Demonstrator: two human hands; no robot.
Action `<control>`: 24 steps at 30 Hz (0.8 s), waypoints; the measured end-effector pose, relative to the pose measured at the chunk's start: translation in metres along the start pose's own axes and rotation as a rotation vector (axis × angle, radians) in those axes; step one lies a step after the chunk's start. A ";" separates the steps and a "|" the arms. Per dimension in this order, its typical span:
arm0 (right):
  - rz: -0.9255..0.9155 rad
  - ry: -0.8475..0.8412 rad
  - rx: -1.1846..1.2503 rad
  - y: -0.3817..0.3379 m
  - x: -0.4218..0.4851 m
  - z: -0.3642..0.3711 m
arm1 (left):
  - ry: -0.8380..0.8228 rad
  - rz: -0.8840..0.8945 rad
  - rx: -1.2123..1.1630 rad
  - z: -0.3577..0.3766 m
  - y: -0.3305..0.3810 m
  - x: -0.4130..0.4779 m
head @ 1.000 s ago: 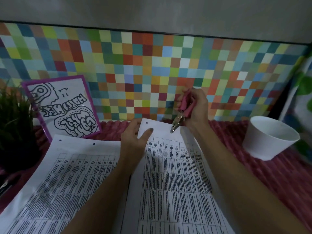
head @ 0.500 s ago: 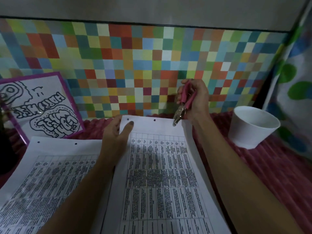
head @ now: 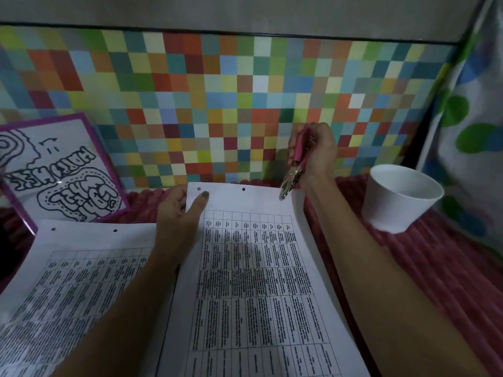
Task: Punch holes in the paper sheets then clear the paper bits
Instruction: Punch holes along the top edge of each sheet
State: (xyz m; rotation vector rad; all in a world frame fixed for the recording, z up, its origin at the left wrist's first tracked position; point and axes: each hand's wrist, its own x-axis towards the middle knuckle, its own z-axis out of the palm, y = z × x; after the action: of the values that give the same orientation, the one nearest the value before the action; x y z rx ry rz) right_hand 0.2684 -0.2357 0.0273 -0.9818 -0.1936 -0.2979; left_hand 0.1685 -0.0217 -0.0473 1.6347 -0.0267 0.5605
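Our right hand (head: 317,156) grips the pink-handled hole punch (head: 292,170), whose metal tip meets the far right corner of the printed sheet (head: 253,268). Our left hand (head: 177,213) pinches the sheet's far left corner, thumb on top.

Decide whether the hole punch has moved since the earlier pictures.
Yes. The hole punch has shifted right along the top edge of the sheet, farther from the left hole, toward the right corner.

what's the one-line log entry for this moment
phase: punching | right hand: grips hole punch at top edge of right sheet | left hand: pinches its top left corner | holes showing: two
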 end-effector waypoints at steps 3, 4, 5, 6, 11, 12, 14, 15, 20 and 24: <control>-0.009 0.005 -0.022 0.001 0.000 0.000 | 0.001 -0.014 -0.020 0.000 0.001 -0.001; -0.009 0.006 -0.029 0.002 0.000 0.000 | 0.000 -0.016 -0.026 0.000 0.001 -0.001; -0.007 0.008 -0.033 0.002 0.000 0.000 | 0.001 -0.014 -0.027 -0.001 0.001 -0.001; -0.007 0.011 -0.031 0.002 0.000 0.000 | 0.004 -0.013 -0.027 -0.001 0.000 0.000; -0.042 0.068 0.005 0.004 -0.002 0.001 | 0.015 -0.002 -0.014 0.000 -0.001 0.001; -0.046 0.087 0.005 0.003 -0.002 0.001 | 0.017 -0.004 -0.006 0.000 -0.002 0.001; -0.052 0.122 0.001 0.002 -0.003 0.001 | 0.018 -0.006 -0.002 0.000 -0.002 0.001; -0.055 0.129 0.006 0.001 -0.002 0.001 | 0.018 -0.002 0.007 0.000 -0.003 0.002; 0.035 -0.008 0.144 -0.004 0.002 0.000 | 0.031 0.006 0.059 0.001 -0.002 0.000; 0.055 -0.068 0.104 -0.008 0.003 0.000 | 0.152 0.400 0.501 0.004 0.020 0.002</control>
State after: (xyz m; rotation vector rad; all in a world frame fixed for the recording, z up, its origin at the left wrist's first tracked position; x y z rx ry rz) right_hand 0.2685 -0.2407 0.0348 -0.8934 -0.2410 -0.2020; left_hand 0.1647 -0.0286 -0.0280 2.0832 -0.1102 1.0609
